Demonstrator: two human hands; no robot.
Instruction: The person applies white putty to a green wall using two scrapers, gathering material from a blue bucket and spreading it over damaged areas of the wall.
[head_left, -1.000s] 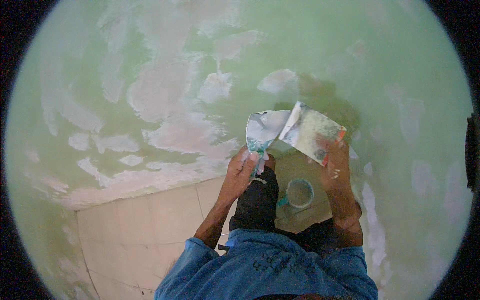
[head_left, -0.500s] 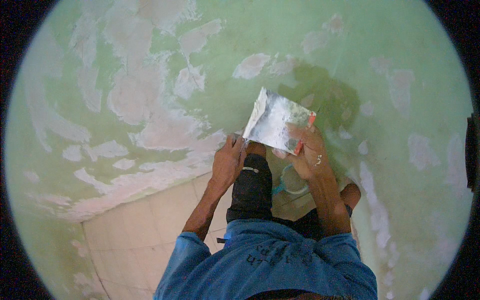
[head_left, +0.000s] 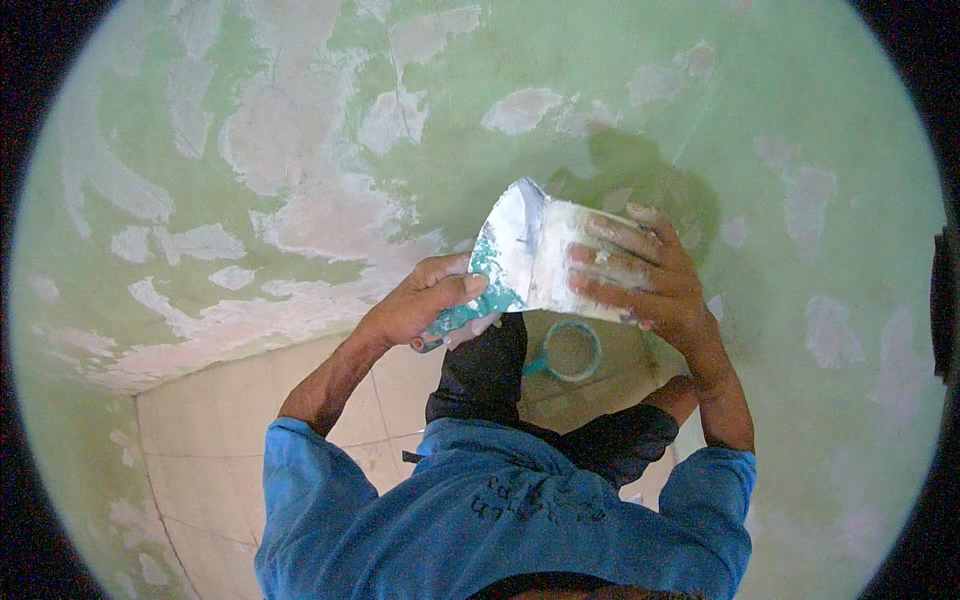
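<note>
My left hand (head_left: 425, 295) grips the handle of a broad putty knife (head_left: 502, 278), thumb on its teal, filler-smeared part. White filler covers much of its blade. Against the blade's right side lies a flat plate (head_left: 560, 245), also coated in white filler. My right hand (head_left: 650, 275) holds this plate, its fingers laid across the coated face and its thumb hidden. Both tools meet in front of the green wall (head_left: 460, 180), above my knee.
Pale filler patches (head_left: 330, 225) cover parts of the wall, mostly at left. Below it is a tiled floor (head_left: 260, 420). A round container with a teal rim (head_left: 572, 378) and handle stands on the floor beside my leg (head_left: 480, 370).
My left hand has turned the putty knife so its teal part and blade face show. The right hand has shifted right, its fingers now across the plate, whose orange-red edge no longer shows clearly.
</note>
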